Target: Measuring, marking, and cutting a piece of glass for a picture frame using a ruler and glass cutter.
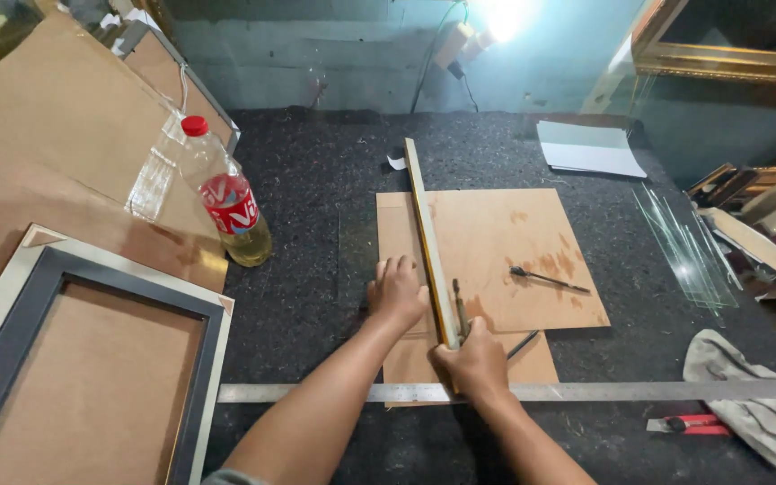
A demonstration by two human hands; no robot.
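My left hand (396, 294) presses flat on a long wooden straightedge (425, 224) that lies across a brown board (505, 242) on the dark felt table. A clear glass pane (357, 256) seems to lie under the straightedge, its edge faintly visible left of the board. My right hand (471, 359) grips a thin cutting tool (461, 314) held against the straightedge's right side, near its close end.
A long steel ruler (639, 391) lies across the table's front. A second thin tool (545, 279) rests on the board. A plastic bottle (228, 199) with yellow liquid stands left. A picture frame (11, 332), glass strips (689, 251), a grey rag (756, 395) and a red knife (689, 424) surround.
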